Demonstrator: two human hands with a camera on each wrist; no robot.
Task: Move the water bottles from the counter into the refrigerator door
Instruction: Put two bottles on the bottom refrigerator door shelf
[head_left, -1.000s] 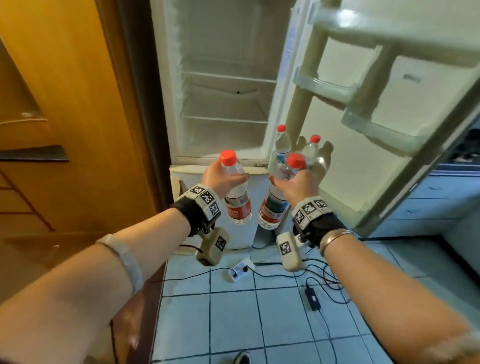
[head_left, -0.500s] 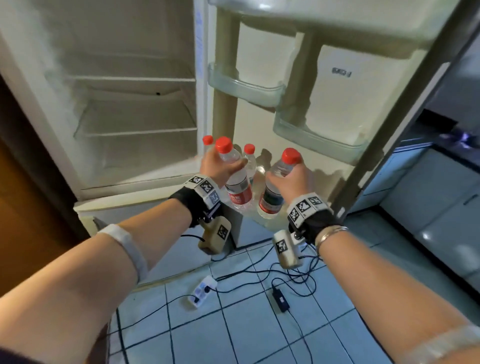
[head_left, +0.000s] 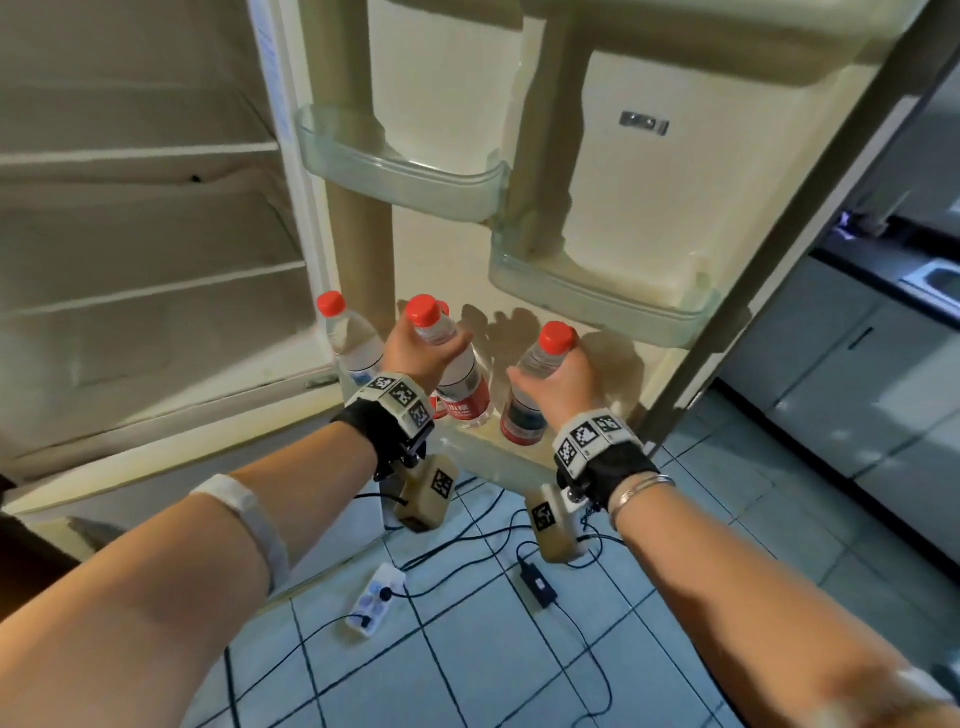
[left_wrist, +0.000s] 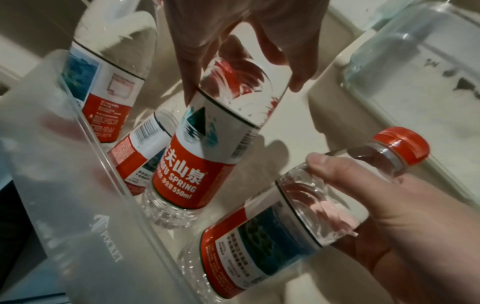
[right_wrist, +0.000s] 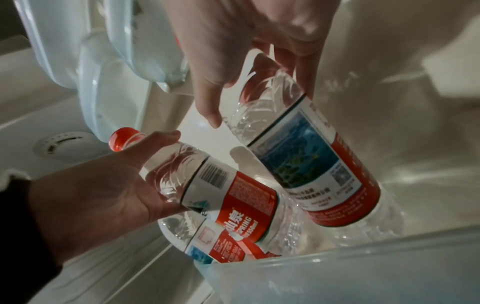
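Note:
My left hand (head_left: 421, 358) grips a red-capped water bottle (head_left: 464, 387) by its shoulder. My right hand (head_left: 563, 382) grips a second bottle (head_left: 519, 421) the same way. Both bottles lean, with their bases inside the bottom door shelf (head_left: 498, 457). In the left wrist view my left fingers (left_wrist: 192, 61) wrap the left bottle (left_wrist: 202, 148) behind the shelf's clear front wall (left_wrist: 78, 185). Two more bottles (left_wrist: 103, 86) (left_wrist: 140, 156) stand in the shelf to the left. The right wrist view shows my right hand's bottle (right_wrist: 311, 160) beside the left one (right_wrist: 228, 195).
Two empty clear door bins (head_left: 400, 171) (head_left: 597, 296) hang above the bottles. The open fridge's bare shelves (head_left: 145, 291) are on the left. A power strip (head_left: 374, 597), an adapter (head_left: 537, 584) and cables lie on the tiled floor. Kitchen cabinets (head_left: 857, 374) stand to the right.
Both hands have carried their bottles forward and down, from in front of the fridge into the bottom door shelf. My head has turned toward the door.

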